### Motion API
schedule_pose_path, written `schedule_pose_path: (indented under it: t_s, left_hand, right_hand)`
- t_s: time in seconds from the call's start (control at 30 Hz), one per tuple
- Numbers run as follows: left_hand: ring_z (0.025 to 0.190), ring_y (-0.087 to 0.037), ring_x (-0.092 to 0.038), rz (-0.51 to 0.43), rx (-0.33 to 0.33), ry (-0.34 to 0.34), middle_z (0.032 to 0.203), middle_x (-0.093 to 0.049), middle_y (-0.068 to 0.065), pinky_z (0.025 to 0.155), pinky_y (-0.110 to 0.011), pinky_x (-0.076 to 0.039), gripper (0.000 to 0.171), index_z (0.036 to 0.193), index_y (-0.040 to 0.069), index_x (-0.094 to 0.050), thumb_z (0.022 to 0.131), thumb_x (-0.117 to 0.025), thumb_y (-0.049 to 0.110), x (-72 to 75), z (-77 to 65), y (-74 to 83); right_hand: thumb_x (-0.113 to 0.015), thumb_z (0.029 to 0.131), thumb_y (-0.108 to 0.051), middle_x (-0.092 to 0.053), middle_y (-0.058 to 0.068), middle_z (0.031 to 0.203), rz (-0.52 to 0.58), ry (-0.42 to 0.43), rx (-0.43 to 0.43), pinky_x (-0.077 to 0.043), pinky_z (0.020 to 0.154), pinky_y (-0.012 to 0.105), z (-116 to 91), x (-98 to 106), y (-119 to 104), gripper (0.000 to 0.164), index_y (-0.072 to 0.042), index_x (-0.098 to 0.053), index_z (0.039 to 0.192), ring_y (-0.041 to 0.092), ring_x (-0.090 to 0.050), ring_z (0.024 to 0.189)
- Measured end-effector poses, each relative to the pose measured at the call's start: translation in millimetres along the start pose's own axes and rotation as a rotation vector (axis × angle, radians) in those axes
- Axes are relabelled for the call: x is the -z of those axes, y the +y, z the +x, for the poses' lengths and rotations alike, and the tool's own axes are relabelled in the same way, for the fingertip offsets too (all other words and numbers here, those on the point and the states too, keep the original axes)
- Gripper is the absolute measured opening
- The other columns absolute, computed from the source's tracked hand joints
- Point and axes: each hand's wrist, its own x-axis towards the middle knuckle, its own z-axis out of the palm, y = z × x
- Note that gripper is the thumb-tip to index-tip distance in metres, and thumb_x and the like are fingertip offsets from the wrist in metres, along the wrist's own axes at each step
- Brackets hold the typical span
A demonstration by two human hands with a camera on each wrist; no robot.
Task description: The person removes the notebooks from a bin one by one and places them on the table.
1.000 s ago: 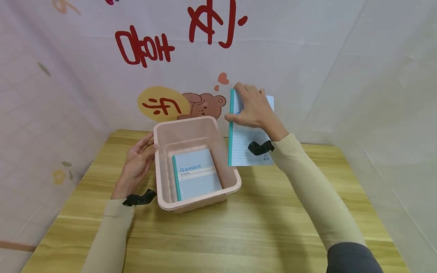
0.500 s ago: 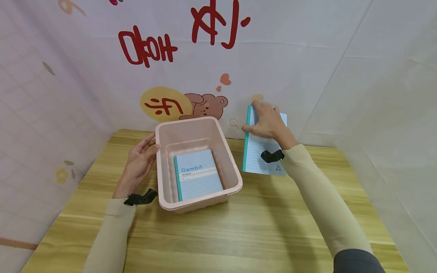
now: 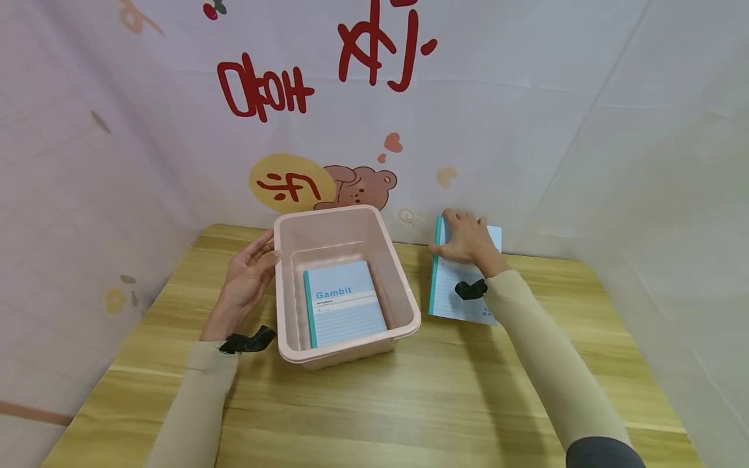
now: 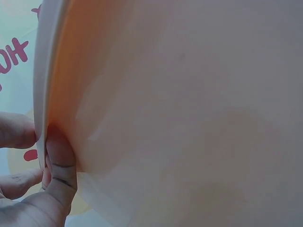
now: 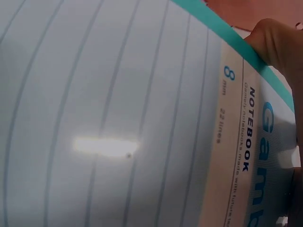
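At the left rim of a pale pink plastic bin (image 3: pixel 406 325), my left hand (image 3: pixel 248 279) pinches the edge; the left wrist view has its fingers (image 4: pixel 61 153) on both sides of the bin wall (image 4: pixel 189 94). Inside the bin lies a light blue "Gambit" notebook (image 3: pixel 345 318) with a teal spine, cover up. To the right of the bin, my right hand (image 3: pixel 466 240) grips a second, matching notebook (image 3: pixel 459 292) from above, its thumb at the teal spine. That notebook's ruled cover (image 5: pixel 118 104) fills most of the right wrist view. Whether it touches the table cannot be told.
Bin and hands are over a wood-grain table (image 3: pixel 351 416). A white printed cloth (image 3: pixel 497 130) with red characters and a bear hangs behind the table's back edge. Pale walls flank both sides.
My right hand has carried its notebook rightward and down, from beside the bin's right rim toward the table at back right. The left hand keeps its hold on the bin.
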Motion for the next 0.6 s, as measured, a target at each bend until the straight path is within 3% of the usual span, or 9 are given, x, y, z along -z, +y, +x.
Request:
schedule_pose_path:
  t_s: [0.3,0.6]
  left_hand:
    - [0.105,-0.008,-0.057,0.006,-0.001,0.006,0.131,-0.044,-0.008,0.088,-0.013,-0.056,0.071,0.162,0.002,-0.022,0.102,-0.059,0.002,-2.3,-1.6,1.1]
    - [0.107,-0.009,-0.056,0.005,0.009,0.006,0.132,-0.044,-0.009,0.088,-0.014,-0.056,0.07,0.161,0.002,-0.024,0.102,-0.06,0.002,-2.9,-2.1,1.0]
  right_hand:
    - [-0.074,0.08,-0.061,-0.06,0.021,0.131,-0.055,-0.065,0.0,-0.034,0.091,0.058,1,-31,14,0.077,-0.012,-0.048,0.134,0.045,-0.052,0.123]
    - [-0.07,0.083,-0.064,-0.051,0.028,0.143,-0.016,-0.154,-0.028,-0.036,0.105,0.067,1,-52,21,0.085,-0.014,-0.045,0.147,0.05,-0.042,0.136]
